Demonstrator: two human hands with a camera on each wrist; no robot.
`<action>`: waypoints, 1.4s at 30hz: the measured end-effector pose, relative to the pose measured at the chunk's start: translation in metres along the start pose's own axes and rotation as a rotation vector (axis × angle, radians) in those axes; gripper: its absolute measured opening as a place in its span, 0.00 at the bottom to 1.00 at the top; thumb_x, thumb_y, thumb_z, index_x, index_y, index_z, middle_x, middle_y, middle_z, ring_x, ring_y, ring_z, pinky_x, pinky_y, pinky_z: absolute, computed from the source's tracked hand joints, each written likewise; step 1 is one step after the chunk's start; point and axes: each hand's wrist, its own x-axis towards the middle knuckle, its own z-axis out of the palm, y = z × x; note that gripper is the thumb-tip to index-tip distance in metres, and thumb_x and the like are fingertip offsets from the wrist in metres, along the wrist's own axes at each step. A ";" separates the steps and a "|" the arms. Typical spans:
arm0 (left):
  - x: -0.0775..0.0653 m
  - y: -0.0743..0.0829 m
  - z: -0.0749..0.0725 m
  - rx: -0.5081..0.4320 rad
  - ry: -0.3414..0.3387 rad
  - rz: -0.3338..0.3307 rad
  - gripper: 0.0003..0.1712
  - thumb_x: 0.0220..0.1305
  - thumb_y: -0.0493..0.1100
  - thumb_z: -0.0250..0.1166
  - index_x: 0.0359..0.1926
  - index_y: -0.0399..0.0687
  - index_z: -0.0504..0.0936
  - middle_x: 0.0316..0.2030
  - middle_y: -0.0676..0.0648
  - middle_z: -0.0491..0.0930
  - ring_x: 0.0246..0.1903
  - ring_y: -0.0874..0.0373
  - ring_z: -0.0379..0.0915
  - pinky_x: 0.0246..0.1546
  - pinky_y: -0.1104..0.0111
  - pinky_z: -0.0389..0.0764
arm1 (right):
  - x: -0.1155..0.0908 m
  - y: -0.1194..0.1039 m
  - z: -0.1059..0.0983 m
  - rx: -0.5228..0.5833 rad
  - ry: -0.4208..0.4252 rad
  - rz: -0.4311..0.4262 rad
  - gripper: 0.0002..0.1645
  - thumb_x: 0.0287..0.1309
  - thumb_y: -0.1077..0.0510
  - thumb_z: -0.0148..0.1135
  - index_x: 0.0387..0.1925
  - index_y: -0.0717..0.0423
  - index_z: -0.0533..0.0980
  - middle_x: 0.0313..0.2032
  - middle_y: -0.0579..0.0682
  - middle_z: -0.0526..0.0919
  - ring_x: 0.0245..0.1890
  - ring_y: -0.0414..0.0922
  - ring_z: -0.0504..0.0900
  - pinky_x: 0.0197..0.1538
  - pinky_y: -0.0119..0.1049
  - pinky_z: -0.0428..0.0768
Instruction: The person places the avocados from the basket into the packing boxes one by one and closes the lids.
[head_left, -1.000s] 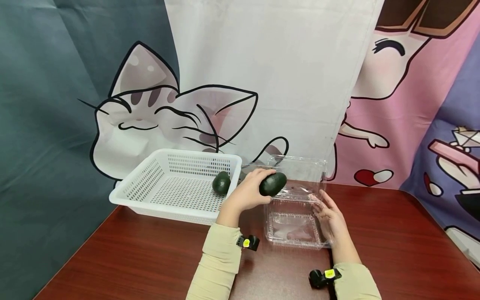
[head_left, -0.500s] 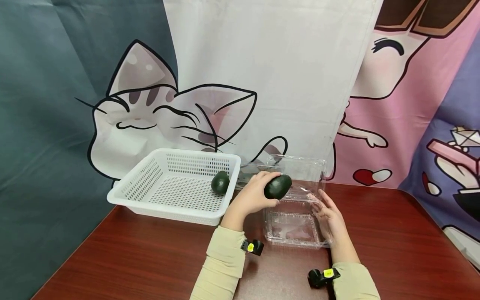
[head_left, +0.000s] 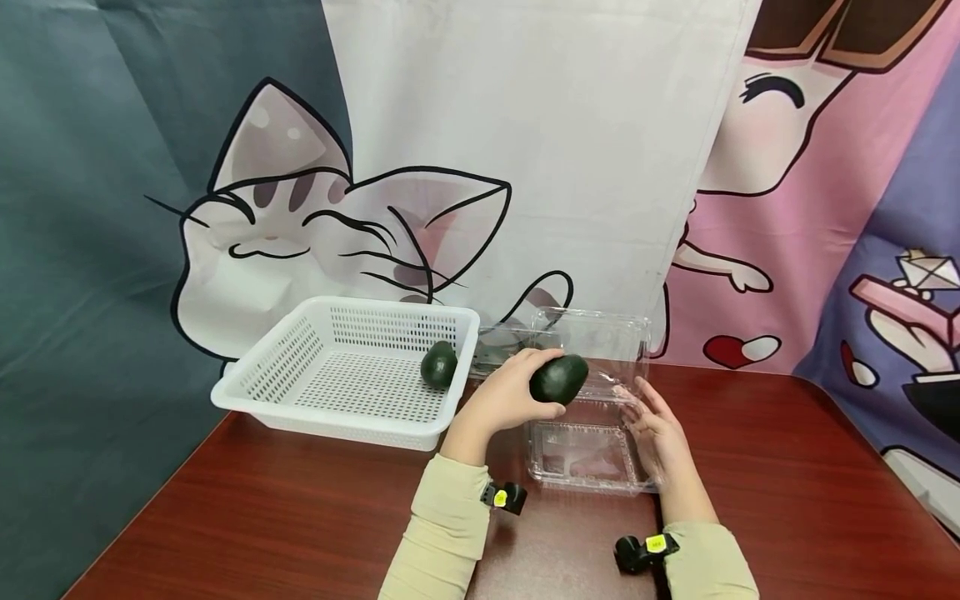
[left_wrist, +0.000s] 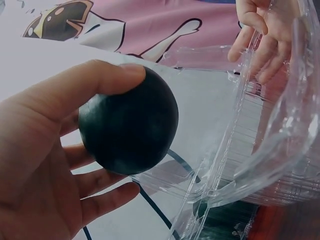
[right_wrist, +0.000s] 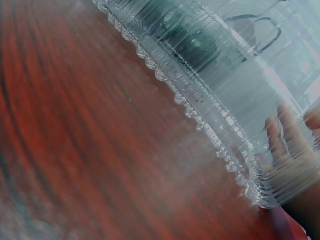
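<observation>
My left hand [head_left: 506,396] holds a dark green avocado [head_left: 560,380] between thumb and fingers, raised above a clear plastic clamshell box [head_left: 581,482]. In the left wrist view, the thumb lies over the top of the avocado [left_wrist: 132,125] and the other fingers reach beneath and behind it. The box's hinged lid [head_left: 618,333] stands up at the back. On the box's right side, my right hand [head_left: 660,437] rests with fingers fairly straight along the wall; the left wrist view shows these fingers [left_wrist: 265,55] partly through clear plastic.
To the left stands a white perforated basket [head_left: 270,417] with one avocado [head_left: 438,365] at its right end. Behind my left hand, more clear plastic [head_left: 491,346] sits between basket and box. A printed cloth [head_left: 525,100] hangs behind the reddish-brown table [head_left: 787,467].
My left hand has carried the avocado right and slightly down over the box. The right hand stays at the box's side, and the basket is unchanged.
</observation>
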 end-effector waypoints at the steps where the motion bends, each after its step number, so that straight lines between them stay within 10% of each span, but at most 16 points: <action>1: 0.000 0.000 0.000 0.003 -0.002 0.003 0.43 0.46 0.53 0.71 0.66 0.64 0.64 0.58 0.52 0.68 0.52 0.56 0.66 0.48 0.58 0.71 | 0.000 0.000 0.000 0.000 0.001 0.001 0.45 0.46 0.81 0.26 0.69 0.60 0.46 0.47 0.44 0.80 0.49 0.41 0.75 0.62 0.47 0.45; 16: 0.000 -0.002 0.002 -0.083 -0.135 0.008 0.40 0.45 0.55 0.71 0.60 0.53 0.69 0.46 0.52 0.75 0.43 0.62 0.71 0.43 0.68 0.72 | 0.000 0.000 -0.002 0.019 -0.021 -0.011 0.43 0.47 0.81 0.26 0.68 0.59 0.48 0.48 0.44 0.80 0.49 0.42 0.75 0.58 0.43 0.50; 24: 0.000 -0.002 0.012 -0.101 -0.255 0.009 0.49 0.46 0.46 0.66 0.68 0.74 0.54 0.52 0.50 0.70 0.38 0.61 0.70 0.36 0.70 0.73 | -0.002 -0.001 0.000 0.053 -0.027 -0.025 0.42 0.49 0.81 0.25 0.67 0.56 0.55 0.47 0.45 0.79 0.47 0.43 0.75 0.58 0.41 0.55; 42: 0.002 0.006 0.033 0.285 -0.233 0.016 0.41 0.43 0.59 0.69 0.62 0.68 0.67 0.47 0.59 0.78 0.38 0.58 0.66 0.41 0.62 0.61 | 0.000 -0.001 0.000 0.019 -0.018 -0.008 0.43 0.48 0.81 0.25 0.69 0.60 0.46 0.47 0.44 0.79 0.48 0.42 0.74 0.57 0.41 0.53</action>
